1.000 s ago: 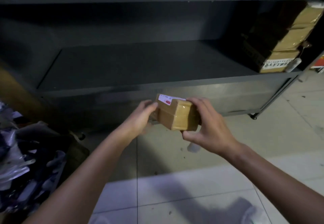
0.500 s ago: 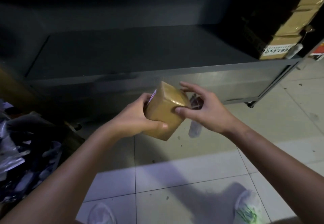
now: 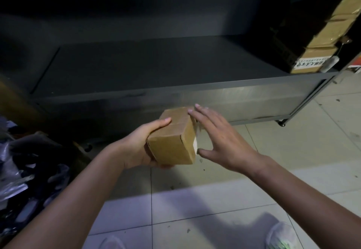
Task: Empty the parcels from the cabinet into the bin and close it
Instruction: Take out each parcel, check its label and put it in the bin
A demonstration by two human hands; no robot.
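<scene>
Though dim, gives enough from the head view to record as follows. Grips small brown cardboard parcel point(image 3: 173, 137) in left hand point(image 3: 136, 147): thumb laid across the taped top face, fingers curled under the bottom. Holds parcel above tiled floor point(image 3: 195, 200), just in front of the lower front rail of the cabinet point(image 3: 234, 94), tilted with one end toward the camera.

Spreads right hand point(image 3: 224, 141) wide just beside the parcel's right side, fingers straight, grasping nothing. Places index tip at the parcel's top right edge and thumb tip near a white label showing on that side; cannot confirm contact.

Shows cabinet open at the front, dark grey, with one wide shelf. Carries a stack of brown parcels point(image 3: 320, 42) at the far right end of that shelf, the lowest bearing a white printed label, text illegible.

Shows heap of dark and silvery bags point(image 3: 23, 170) at left edge, low beside the cabinet; cannot tell whether inside a bin. Shows two light shoes point(image 3: 281, 237) on the floor at bottom edge.
</scene>
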